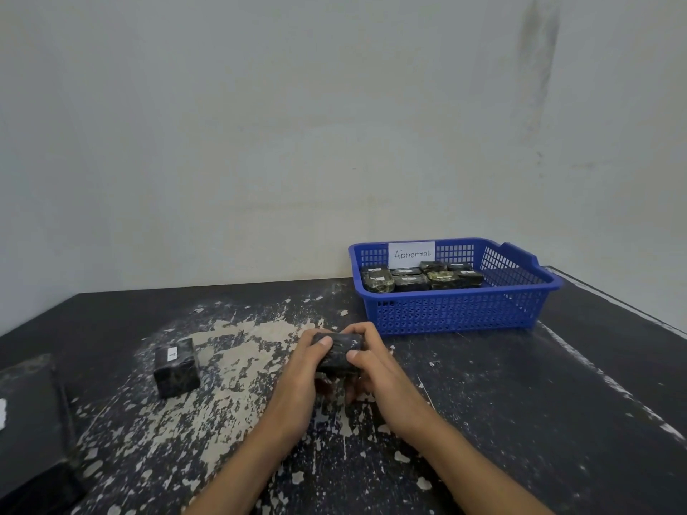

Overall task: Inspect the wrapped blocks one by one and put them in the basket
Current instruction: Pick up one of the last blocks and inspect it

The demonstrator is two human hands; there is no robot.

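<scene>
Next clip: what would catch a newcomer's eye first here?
The blue basket at the far right of the table, labelled "Abnormal" and holding several wrapped blocks. In the centre, the left hand and right hand grip one dark wrapped block; another block stands alone to their left.

Worn black table — stained pale wall behind.

One wide-angle camera is looking from the person's head, forward and down across the table, facing the wall behind. It is sitting close above the left hand and right hand, both gripping a wrapped block; the basket is lying farther right.
</scene>
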